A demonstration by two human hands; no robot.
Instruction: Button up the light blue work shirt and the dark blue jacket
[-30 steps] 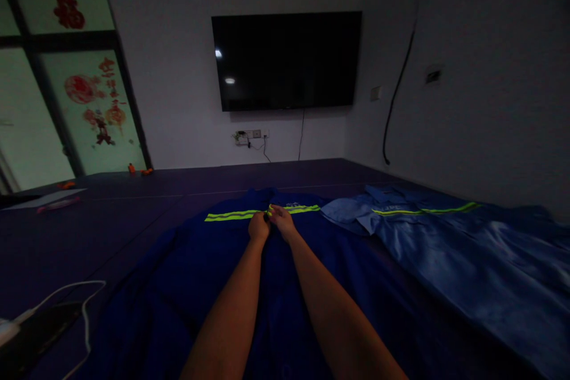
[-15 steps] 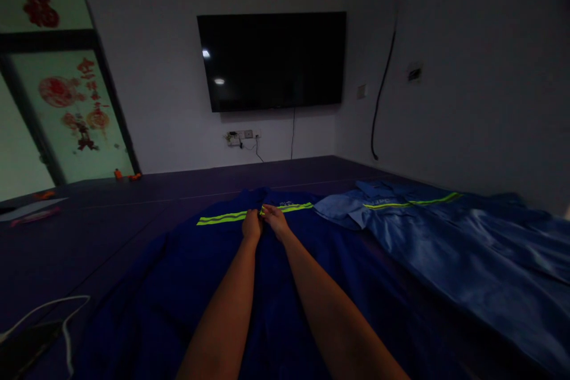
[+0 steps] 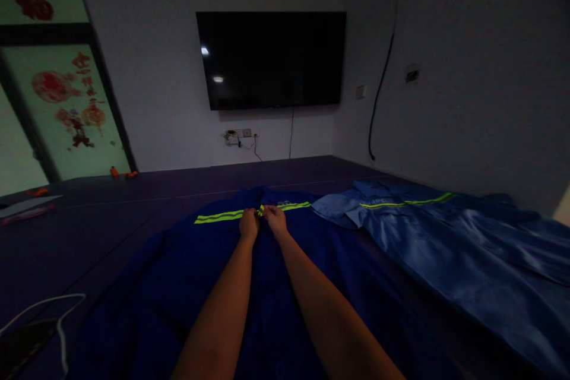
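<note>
A dark blue work jacket (image 3: 178,267) lies spread out in front of me, with a yellow-green reflective stripe (image 3: 218,217) across its chest. My left hand (image 3: 250,224) is closed on the jacket's front at the middle of the stripe. Right beside it, my right hand (image 3: 275,219) pinches the other side of the front, fingertips close to those of the left. A bit of raised stripe shows between the two hands. Whether a button or other fastener is between the fingers is too small and dark to tell.
To the right lies a lighter blue work garment (image 3: 427,249) with a similar stripe, touching the jacket's sleeve side. A white cable (image 3: 62,332) and a dark flat object (image 3: 27,344) are at lower left. A television (image 3: 271,59) hangs on the far wall; a black cord (image 3: 383,89) dangles right.
Both hands stay at the middle of the stripe, with only a slight shift of the fingers. The whole view has moved a little.
</note>
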